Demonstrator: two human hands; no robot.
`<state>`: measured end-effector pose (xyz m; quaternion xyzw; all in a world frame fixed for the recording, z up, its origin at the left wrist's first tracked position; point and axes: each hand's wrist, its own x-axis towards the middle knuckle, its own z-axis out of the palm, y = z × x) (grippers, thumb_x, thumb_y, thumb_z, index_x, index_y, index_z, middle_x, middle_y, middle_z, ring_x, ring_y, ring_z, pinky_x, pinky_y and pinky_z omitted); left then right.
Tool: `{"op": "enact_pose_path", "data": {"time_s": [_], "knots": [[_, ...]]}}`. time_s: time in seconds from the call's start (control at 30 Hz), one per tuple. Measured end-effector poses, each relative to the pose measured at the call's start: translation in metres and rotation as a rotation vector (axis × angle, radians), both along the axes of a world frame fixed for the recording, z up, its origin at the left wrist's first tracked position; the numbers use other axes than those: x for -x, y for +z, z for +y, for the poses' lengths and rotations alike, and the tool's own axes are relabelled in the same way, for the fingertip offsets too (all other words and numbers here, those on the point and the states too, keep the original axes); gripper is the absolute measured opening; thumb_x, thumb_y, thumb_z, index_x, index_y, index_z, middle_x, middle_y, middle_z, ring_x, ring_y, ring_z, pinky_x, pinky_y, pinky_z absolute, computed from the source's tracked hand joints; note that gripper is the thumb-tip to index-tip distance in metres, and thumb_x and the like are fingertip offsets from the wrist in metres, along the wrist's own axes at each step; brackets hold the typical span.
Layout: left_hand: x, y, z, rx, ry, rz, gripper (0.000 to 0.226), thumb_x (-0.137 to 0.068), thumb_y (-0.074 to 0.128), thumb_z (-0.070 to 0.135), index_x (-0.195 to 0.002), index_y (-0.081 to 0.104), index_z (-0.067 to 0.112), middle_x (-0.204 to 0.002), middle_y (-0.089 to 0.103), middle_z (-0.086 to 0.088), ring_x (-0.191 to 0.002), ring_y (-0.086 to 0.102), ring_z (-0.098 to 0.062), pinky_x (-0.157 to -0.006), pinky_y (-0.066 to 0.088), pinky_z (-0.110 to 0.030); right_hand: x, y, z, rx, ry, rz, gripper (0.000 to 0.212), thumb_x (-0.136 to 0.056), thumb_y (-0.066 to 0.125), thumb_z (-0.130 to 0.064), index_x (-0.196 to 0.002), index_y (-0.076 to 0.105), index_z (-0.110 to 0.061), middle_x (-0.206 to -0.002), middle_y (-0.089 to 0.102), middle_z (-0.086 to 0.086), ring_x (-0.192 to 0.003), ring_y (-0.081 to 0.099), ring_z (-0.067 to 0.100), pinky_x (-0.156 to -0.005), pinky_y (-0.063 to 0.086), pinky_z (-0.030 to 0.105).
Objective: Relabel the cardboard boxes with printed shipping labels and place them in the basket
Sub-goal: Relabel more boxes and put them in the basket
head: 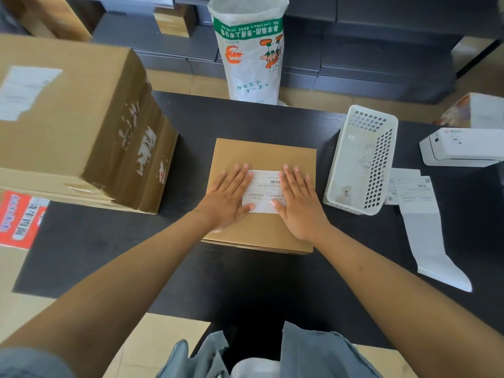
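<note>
Far left of the fingers sits a big box [79, 118], tape-scarred, with an old torn label on top; it overhangs the table [245, 282] edge on its left side. A strip of bare table lies between it and the small box [261, 159] in the middle.

The left hand [229, 195] lies flat on the small box, fingers straight and spread, fingertips over the left edge of the label [266, 190]. The right hand [298, 197] lies flat too, fingers straight, covering the label's right edge. Neither hand grips anything; both press down. The label shows between the two hands, its barcode just beside the right fingers.

By the look of it, the label is on this box and is being smoothed down. The box has not yet gone into the basket [338, 186], which stands just right of the right fingers, near the box's right edge but apart from it. It holds only a few scraps, as far as can be seen. The big box looks still to be relabelled.

The basket seems narrower than the small box, so fitting it in may be awkward. Right of the basket lie spare labels [411, 186] and a backing strip [428, 241], then the printer [463, 148] at the far right edge. The widest open table is near the person, below the wrists.
</note>
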<state>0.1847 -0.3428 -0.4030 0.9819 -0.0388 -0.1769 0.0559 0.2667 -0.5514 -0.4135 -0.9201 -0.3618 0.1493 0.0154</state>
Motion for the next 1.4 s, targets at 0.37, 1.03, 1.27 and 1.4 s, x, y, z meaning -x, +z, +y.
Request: {"op": "enact_pose_path", "data": {"time_s": [0.37, 1.03, 1.27, 1.4], "knots": [[-0.005, 0.027, -0.002, 0.078, 0.172, 0.014, 0.073, -0.1, 0.032, 0.047, -0.153, -0.007, 0.015, -0.161, -0.013, -0.004, -0.147, -0.016, -0.023, -0.12, -0.006, -0.04, -0.01, 0.017, 0.008, -0.108, -0.12, 0.051, 0.065, -0.101, 0.033, -0.045, -0.154, 0.008, -0.017, -0.162, -0.001, 0.002, -0.149, -0.005, 0.021, -0.112, -0.009, 0.031], [0.002, 0.031, 0.022, 0.758, 1.085, 0.17, 0.058, -0.096, 0.052, 0.029, -0.145, 0.03, 0.008, -0.142, 0.045, -0.011, -0.125, 0.049, -0.031, -0.102, 0.044, -0.044, 0.004, 0.042, -0.003, -0.096, -0.926, 0.247, 0.036, -0.1, 0.04, -0.038, -0.115, 0.053, -0.008, -0.109, 0.062, 0.011, -0.087, 0.058, 0.024, -0.063, 0.041, 0.033], [0.005, 0.027, 0.022, 0.829, 1.141, 0.19, 0.056, -0.096, 0.054, 0.035, -0.143, 0.036, 0.01, -0.138, 0.05, -0.009, -0.122, 0.052, -0.03, -0.104, 0.044, -0.049, -0.001, 0.032, -0.007, -0.275, -0.972, 0.466, 0.038, -0.102, 0.039, -0.035, -0.119, 0.053, -0.005, -0.112, 0.06, 0.013, -0.083, 0.051, 0.02, -0.066, 0.039, 0.031], [0.006, 0.029, 0.019, 0.827, 1.168, 0.187, 0.055, -0.097, 0.053, 0.033, -0.143, 0.036, 0.009, -0.139, 0.049, -0.01, -0.123, 0.051, -0.031, -0.104, 0.043, -0.05, 0.0, 0.033, -0.01, -0.282, -0.946, 0.486, 0.038, -0.102, 0.038, -0.035, -0.116, 0.057, -0.004, -0.109, 0.061, 0.012, -0.085, 0.052, 0.02, -0.069, 0.04, 0.031]]}}
